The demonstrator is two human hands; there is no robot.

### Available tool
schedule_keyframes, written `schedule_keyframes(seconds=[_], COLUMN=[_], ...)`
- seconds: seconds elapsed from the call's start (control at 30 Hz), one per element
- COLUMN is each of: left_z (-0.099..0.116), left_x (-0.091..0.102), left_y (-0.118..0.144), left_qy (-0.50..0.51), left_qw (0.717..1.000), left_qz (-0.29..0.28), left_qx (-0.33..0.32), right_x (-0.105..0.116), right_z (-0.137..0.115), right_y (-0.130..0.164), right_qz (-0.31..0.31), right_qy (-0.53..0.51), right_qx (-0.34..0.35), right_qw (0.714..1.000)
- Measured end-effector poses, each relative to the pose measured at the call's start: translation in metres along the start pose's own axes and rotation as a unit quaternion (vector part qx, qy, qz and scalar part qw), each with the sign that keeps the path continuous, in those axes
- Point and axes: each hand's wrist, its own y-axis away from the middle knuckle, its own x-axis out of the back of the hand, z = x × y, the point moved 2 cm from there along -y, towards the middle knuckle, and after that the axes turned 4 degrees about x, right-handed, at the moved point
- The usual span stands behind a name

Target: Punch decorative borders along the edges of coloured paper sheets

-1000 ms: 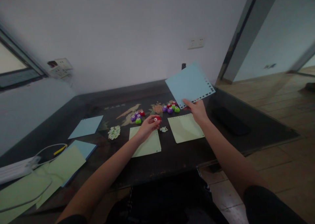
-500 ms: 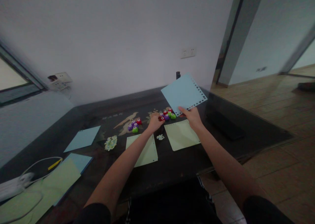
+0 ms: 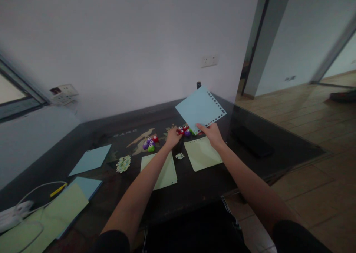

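Shifted right since the first frame: left hand, and apparently the red piece it held by the left green sheet, now at the far cluster of rounded, plastic-looking pieces, likely being put down; cannot tell whether it is pinched. Right hand pinches a thin, matte blue sheet, edges perforated, raised above the dark tabletop.

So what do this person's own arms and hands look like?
The left hand and right hand are ungloved. Both forearms are bare, and no watch or bracelet shows. The left sleeve and right sleeve look plain and black or very dark, ending near the elbows.
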Motion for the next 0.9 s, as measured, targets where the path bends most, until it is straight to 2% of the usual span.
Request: schedule_keyframes(seconds=[0.1,0.17,0.23,0.3,0.43,0.53,0.7,0.9], left_z=[0.003,0.007,0.012,0.019,0.031,0.033,0.030,0.031], left_x=[0.019,0.034,0.044,0.050,0.051,0.050,0.051,0.049], left_y=[0.017,0.037,0.061,0.088,0.127,0.136,0.135,0.138], left_qy=[0.046,0.121,0.200,0.288,0.366,0.383,0.411,0.412], left_qw=[0.998,0.992,0.979,0.953,0.922,0.915,0.903,0.904], left_qz=[0.017,-0.002,-0.047,-0.075,-0.073,-0.066,-0.068,-0.055], left_qx=[-0.037,-0.042,0.000,0.050,0.100,0.106,0.105,0.098], right_x=[-0.004,-0.008,-0.015,-0.024,-0.041,-0.049,-0.053,-0.053], right_z=[-0.001,-0.002,-0.002,-0.002,-0.001,0.001,0.004,0.004], right_y=[0.003,0.007,0.012,0.020,0.039,0.049,0.054,0.055], right_qz=[-0.016,-0.031,-0.055,-0.090,-0.148,-0.169,-0.176,-0.190], right_qy=[0.001,0.000,-0.007,-0.016,-0.026,-0.016,0.007,0.005], right_qx=[-0.009,-0.020,-0.031,-0.041,-0.072,-0.086,-0.085,-0.081], right_qw=[1.000,0.999,0.998,0.995,0.986,0.982,0.981,0.978])
